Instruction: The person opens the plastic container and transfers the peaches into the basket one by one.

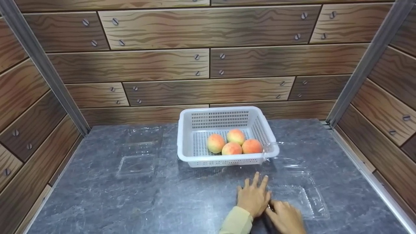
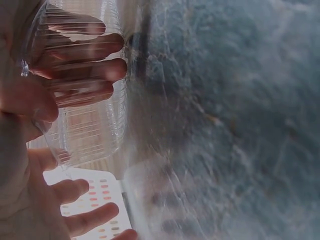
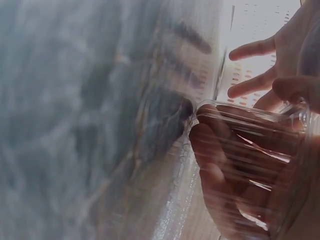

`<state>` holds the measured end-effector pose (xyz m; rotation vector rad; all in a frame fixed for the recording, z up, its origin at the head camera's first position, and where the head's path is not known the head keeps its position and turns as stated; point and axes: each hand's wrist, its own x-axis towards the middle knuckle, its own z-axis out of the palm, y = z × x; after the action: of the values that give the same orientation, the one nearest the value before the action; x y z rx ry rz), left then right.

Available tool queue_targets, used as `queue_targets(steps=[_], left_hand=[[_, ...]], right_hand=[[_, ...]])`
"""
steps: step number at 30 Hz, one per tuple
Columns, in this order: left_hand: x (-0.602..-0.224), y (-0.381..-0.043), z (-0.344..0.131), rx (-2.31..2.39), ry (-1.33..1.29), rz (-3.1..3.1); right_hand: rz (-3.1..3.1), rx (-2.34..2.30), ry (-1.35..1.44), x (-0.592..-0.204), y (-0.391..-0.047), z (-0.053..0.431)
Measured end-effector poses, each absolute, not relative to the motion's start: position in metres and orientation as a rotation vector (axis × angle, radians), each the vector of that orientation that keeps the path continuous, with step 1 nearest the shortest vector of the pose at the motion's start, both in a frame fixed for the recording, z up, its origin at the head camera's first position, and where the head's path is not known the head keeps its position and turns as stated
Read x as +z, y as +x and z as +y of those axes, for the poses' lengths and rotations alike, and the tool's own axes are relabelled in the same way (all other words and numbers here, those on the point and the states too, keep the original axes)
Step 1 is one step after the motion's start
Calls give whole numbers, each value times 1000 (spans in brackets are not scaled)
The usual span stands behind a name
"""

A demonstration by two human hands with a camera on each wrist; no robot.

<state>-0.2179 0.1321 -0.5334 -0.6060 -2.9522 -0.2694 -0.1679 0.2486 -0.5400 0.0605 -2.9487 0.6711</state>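
Note:
A clear plastic clamshell container (image 1: 320, 203) lies open at the right front of the table, its far half reaching to the basket's corner. My right hand (image 1: 287, 216) grips its near left part. In the right wrist view, the right fingers (image 3: 215, 165) show behind the ribbed plastic wall and the thumb is by the rim. Just left of the container, my left hand (image 1: 253, 198) has its fingers straight and spread. Its thumb is close to the container's edge; whether they touch I cannot tell. Left fingers (image 2: 92, 220) point toward the basket in the left wrist view.
A white perforated basket (image 1: 224, 159) with several peaches (image 1: 215, 143) stands at the back middle. Another clear plastic container (image 1: 136, 164) lies open on the table at the left. Wood-patterned walls (image 1: 208, 65) with metal corner posts enclose the back and sides.

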Motion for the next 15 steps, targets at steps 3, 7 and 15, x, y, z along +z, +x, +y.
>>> queue_targets(steps=[3,7,15], left_hand=[[-533,-218,133,-270,-610,-2949],[-534,-219,134,-267,-622,-2952],[-536,-220,132,-277,-608,-2953]], right_hand=[[-2955,665,52,-539,-167,249],[-2964,672,30,-538,-167,250],[-2972,680,57,-538,-167,248]])
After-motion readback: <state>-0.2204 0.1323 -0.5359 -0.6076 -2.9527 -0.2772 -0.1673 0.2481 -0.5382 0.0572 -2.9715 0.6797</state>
